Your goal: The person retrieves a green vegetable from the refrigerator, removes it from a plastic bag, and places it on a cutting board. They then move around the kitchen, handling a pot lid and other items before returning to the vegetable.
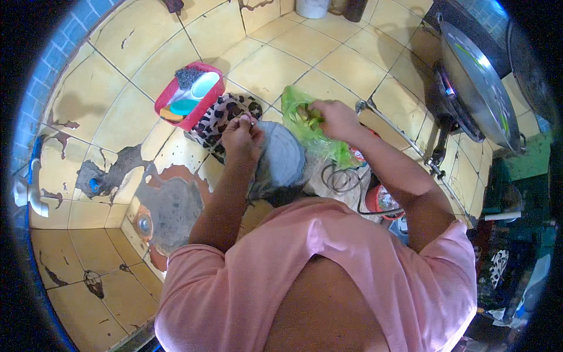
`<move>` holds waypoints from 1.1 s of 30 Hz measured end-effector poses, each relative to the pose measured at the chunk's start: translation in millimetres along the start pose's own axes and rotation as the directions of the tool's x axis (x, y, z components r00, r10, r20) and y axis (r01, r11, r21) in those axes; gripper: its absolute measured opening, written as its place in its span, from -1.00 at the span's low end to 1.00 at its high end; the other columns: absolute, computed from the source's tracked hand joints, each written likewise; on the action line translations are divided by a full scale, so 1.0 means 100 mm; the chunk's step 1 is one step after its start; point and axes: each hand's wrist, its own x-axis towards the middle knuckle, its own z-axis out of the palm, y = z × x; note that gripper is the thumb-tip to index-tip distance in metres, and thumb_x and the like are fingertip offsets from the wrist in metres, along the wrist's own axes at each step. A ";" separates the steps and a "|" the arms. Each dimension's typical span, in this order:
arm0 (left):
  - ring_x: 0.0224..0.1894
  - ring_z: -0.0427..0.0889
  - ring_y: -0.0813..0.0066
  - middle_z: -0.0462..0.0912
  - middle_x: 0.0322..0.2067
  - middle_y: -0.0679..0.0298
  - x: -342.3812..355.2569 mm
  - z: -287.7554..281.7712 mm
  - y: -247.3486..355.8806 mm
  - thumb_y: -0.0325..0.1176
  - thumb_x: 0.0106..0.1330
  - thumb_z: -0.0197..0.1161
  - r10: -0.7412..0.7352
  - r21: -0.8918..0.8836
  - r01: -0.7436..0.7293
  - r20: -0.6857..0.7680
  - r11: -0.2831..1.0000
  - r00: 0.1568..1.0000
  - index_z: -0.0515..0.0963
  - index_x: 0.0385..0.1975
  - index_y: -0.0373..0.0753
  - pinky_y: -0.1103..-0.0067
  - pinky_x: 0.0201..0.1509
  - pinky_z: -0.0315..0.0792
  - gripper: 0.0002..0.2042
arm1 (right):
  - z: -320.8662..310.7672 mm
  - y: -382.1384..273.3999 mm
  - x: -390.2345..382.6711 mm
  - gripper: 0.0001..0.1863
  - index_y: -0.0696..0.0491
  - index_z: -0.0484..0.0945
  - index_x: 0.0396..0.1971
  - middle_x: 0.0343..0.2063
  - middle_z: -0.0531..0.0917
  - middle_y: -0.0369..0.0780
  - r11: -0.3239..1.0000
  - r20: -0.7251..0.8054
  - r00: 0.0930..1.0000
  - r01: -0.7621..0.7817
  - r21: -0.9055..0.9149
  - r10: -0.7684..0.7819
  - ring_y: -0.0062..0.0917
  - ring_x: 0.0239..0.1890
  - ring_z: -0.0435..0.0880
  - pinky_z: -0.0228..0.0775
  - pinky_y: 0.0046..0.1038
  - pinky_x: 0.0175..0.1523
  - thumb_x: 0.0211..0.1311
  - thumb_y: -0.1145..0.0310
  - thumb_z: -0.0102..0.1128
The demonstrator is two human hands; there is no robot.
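My left hand (241,142) is closed in a pinch around a small pale pink piece (245,119), perhaps a garlic clove or small onion. Behind it lies a black-spotted cloth (216,120). Just right of that hand is a rounded grey-blue thing (284,155); its kind is unclear. My right hand (339,121) reaches over a crumpled green plastic bag (297,126). Its fingers are curled together at the bag's yellowish-green scraps (312,116), and what they grip is hidden.
A red tub (186,111) with sponges and a white cup stands at the back left. On the right a wide metal pan (484,88) sits on a gas burner (450,97). A gas pipe (404,138) crosses the tiles. A dark cord (346,182) coils near me, beside a red container (384,200).
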 end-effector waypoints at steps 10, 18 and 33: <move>-0.59 0.36 0.61 0.45 -0.54 0.30 -0.12 0.28 -0.11 -0.51 0.22 0.08 -0.035 0.135 0.019 0.113 0.991 0.993 0.45 -0.35 -0.34 0.71 -0.54 0.31 -0.93 | -0.31 0.14 0.07 -0.81 0.01 0.37 -0.52 -0.50 0.51 -0.30 -0.222 0.309 0.854 -0.234 0.946 0.418 -0.56 -0.49 0.51 0.42 -0.54 -0.43 -0.01 0.56 0.22; -0.57 0.35 0.65 0.44 -0.52 0.34 -0.43 0.78 -0.32 -0.48 0.24 0.06 -0.056 0.121 0.026 0.250 0.992 0.967 0.46 -0.30 -0.36 0.73 -0.49 0.31 -0.89 | -0.04 -0.10 -0.02 -0.67 0.02 0.31 -0.55 -0.67 0.45 -0.31 -0.094 0.103 0.830 -0.061 0.994 0.548 -0.66 -0.62 0.43 0.28 -0.60 -0.59 -0.16 0.52 0.37; -0.55 0.36 0.60 0.41 -0.54 0.37 -0.41 0.86 -0.36 -0.43 0.28 -0.04 -0.132 -0.098 0.147 0.148 0.984 0.980 0.37 -0.41 -0.19 0.57 -0.39 0.36 -0.94 | 0.21 -0.56 -0.20 -0.70 0.10 0.37 -0.52 -0.30 0.56 -0.17 0.505 -0.470 0.783 0.235 0.831 0.408 -0.60 -0.29 0.52 0.37 -0.60 -0.24 -0.22 0.70 0.30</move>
